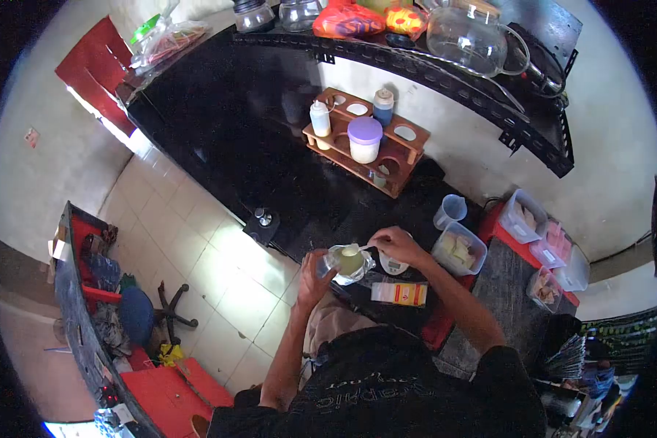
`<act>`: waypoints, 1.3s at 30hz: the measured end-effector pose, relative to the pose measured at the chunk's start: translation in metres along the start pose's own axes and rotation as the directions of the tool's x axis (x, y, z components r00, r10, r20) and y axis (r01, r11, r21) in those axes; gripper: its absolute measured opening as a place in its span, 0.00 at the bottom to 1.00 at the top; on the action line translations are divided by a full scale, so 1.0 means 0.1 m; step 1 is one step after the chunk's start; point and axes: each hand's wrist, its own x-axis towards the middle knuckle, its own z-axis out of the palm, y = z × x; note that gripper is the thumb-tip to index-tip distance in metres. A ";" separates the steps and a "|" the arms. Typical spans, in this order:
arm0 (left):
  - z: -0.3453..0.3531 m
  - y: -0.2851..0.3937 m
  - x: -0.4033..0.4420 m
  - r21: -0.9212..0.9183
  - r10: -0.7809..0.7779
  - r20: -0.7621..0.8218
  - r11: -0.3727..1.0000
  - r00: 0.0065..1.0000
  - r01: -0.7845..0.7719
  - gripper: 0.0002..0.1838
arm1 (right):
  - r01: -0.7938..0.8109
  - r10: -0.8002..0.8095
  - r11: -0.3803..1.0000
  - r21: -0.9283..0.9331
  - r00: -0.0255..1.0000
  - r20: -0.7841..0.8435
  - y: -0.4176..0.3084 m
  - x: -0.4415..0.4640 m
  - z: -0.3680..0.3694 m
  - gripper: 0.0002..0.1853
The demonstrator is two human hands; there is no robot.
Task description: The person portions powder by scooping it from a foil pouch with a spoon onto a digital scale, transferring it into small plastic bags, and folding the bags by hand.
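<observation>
In front of my body is a foil-lined bowl (pixel 360 274) with something pale yellowish in it. My left hand (pixel 314 279) is curled at the bowl's left side, fingers round a small clear piece that looks like a plastic cup; its outline is hard to make out. My right hand (pixel 400 245) pinches the handle of a pale spoon (pixel 352 250), whose bowl is over the foil-lined one. Just below my right hand sits a white digital scale (pixel 393 266), partly hidden. Nearer my body lies a white packet with a yellow-orange label (pixel 401 293).
A clear measuring cup (pixel 452 209) and a tub of pale pieces (pixel 460 250) stand to the right. Behind is a wooden rack (pixel 406 162) with bottles and a purple-lidded jar (pixel 365 139). A black shelf (pixel 416 66) with a glass pitcher (pixel 466 42) overhangs the counter.
</observation>
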 end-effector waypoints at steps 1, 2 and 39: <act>0.00 0.01 0.03 -0.003 0.005 0.002 1.000 1.000 -0.005 0.23 | -0.020 0.020 0.999 -0.039 1.000 0.000 -0.07 -0.02 -0.03 0.10; 0.01 0.01 0.04 0.030 -0.002 0.020 1.000 1.000 0.001 0.23 | -0.021 0.021 0.999 -0.040 1.000 -0.006 -0.07 -0.02 -0.04 0.10; -0.21 0.66 -0.05 -0.544 -0.296 -0.283 0.833 0.912 0.101 0.23 | 0.192 -0.420 0.632 -0.751 0.899 -0.124 0.34 0.02 0.88 0.04</act>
